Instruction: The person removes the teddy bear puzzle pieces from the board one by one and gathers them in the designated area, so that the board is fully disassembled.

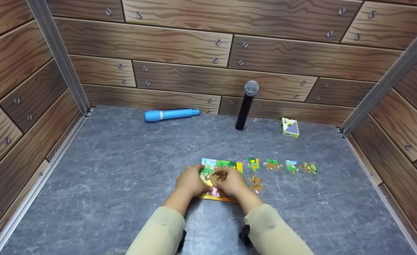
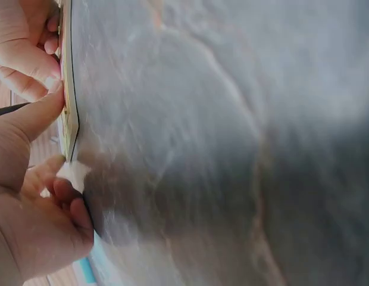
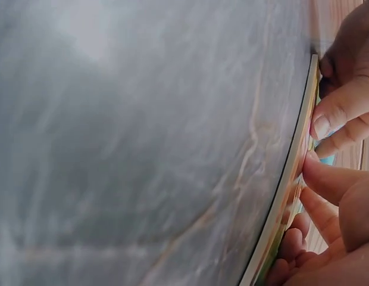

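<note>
A jigsaw puzzle board (image 1: pixel 218 199) with an orange border lies flat on the table, with a bright cartoon picture partly covered by both hands. My left hand (image 1: pixel 191 181) holds the board at its left side, its thumb down on the picture near the front. My right hand (image 1: pixel 233 182) is over the board's right half. Its thumb and bent index finger meet at a brown puzzle piece (image 1: pixel 213 180) on the board; the other fingers curl inward. Both thumbs come close together in the right wrist view, above the board's thin edge (image 3: pixel 285 179).
Loose puzzle pieces (image 1: pixel 273 164) form a row right of the board, with a brown piece (image 1: pixel 255 182) nearer. Behind stand a black microphone (image 1: pixel 244 109) and a small card box (image 1: pixel 290 127); a blue microphone-shaped object (image 1: pixel 172 114) lies at back left. Wood-patterned walls (image 1: pixel 180 46) enclose the table.
</note>
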{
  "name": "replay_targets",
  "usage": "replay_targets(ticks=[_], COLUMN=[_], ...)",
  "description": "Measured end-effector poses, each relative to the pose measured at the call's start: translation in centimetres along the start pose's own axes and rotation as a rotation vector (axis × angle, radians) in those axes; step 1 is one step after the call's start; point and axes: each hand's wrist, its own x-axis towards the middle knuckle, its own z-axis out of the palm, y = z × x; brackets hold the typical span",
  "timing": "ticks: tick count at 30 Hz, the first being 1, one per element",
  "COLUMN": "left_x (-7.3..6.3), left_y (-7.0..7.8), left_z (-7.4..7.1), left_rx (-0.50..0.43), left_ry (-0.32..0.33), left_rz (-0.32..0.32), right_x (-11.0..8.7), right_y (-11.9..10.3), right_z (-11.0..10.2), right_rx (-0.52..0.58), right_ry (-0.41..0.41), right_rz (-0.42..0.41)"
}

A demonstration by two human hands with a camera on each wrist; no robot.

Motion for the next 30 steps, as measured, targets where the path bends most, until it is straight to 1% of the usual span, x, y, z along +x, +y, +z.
replay_targets(ticks=[2,6,9,12,14,19,25,30], left_x=[-0.05,-0.06,0.02,0.11,0.08,0.05,0.07,-0.05], left_y=[-0.22,-0.57,-0.74,-0.85,-0.80,-0.74,-0.79,-0.69], left_z=[-0.15,-0.30,-0.35,-0.34,-0.31,0.18,0.22,0.14], left_rx=[0.021,0.032,0.028,0.018,0.011,-0.003,0.006,0.024], left_ry=[0.004,-0.007,-0.010,-0.004,0.000,0.001,-0.001,-0.006], left_rz=[-0.003,0.016,0.021,0.015,0.017,0.022,0.017,0.016], right_x=[-0.05,-0.14,-0.24,-0.39,-0.45,-0.73,-0.65,-0.54], right_y=[-0.18,-0.34,-0.27,-0.32,-0.26,0.17,0.47,0.56], right_z=[0.06,0.28,0.50,0.63,0.69,0.74,0.84,0.74], right_rx=[0.015,0.064,0.086,0.090,0.102,0.134,0.173,0.191], right_ry=[0.008,0.034,0.050,0.068,0.084,0.119,0.106,0.079], right_rz=[0.004,0.016,0.007,-0.020,-0.020,-0.041,-0.068,-0.070])
